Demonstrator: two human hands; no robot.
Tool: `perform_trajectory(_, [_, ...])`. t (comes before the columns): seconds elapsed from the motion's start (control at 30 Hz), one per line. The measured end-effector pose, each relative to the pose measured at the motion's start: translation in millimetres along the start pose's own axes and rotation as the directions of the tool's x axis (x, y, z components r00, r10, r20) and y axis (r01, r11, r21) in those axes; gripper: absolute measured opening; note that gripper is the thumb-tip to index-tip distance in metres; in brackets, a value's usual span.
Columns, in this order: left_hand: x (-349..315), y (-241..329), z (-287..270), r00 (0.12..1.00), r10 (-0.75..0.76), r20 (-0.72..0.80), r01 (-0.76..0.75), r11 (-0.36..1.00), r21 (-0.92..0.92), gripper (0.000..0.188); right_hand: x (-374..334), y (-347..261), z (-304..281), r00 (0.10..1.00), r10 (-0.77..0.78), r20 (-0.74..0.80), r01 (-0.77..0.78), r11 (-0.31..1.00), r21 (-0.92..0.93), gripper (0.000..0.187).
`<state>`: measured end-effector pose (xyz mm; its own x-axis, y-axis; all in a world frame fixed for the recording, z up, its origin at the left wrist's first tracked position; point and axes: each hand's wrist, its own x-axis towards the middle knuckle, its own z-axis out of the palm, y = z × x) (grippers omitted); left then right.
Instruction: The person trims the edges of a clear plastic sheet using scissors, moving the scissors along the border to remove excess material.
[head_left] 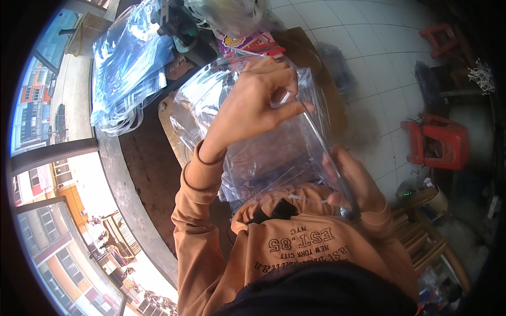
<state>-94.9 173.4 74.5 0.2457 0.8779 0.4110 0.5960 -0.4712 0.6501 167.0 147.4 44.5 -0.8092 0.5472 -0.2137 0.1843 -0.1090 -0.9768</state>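
One left hand curls, its hold unclear, by the tip of a slim tool; the right hand grips it, apparently working clear plastic, next needing steady tension.

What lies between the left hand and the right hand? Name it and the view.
Head view: a thin metal rod, with clear plastic beside it.

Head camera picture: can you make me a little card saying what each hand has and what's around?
Left hand: over the clear plastic, thumb near the tool's thin end
Right hand: gripping a long thin tool with a dark handle
Sleeves: orange-brown
Upper left: bluish clear plastic pile
Right side: red stools
Floor: pale tiles
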Motion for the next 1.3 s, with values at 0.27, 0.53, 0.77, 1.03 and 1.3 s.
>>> perform_trajectory(0.27, [-9,6,36,0.912,0.007,-0.41,0.073,0.981,0.179,0.033,12,7,-1,0.994,0.11,0.001,-0.099,0.894,0.437,0.079])
perform_trajectory(0.53, [-72,51,111,0.925,-0.094,-0.367,0.164,0.973,0.162,0.054,10,7,-6,0.99,0.13,-0.062,-0.093,0.907,0.41,0.081])
perform_trajectory(0.77, [-70,55,114,0.833,-0.446,-0.326,0.333,0.876,-0.349,0.054,15,4,-1,0.995,0.098,0.016,-0.097,0.925,0.367,0.079])
perform_trajectory(1.03, [-71,64,106,0.734,-0.628,-0.26,0.38,0.697,-0.608,0.024,8,15,1,0.996,0.085,-0.006,-0.075,0.914,0.399,0.076])
perform_trajectory(1.3, [-87,65,107,0.687,-0.646,-0.333,0.38,0.71,-0.593,0.014,12,17,4,0.939,0.172,-0.298,-0.1,0.965,0.244,0.046])
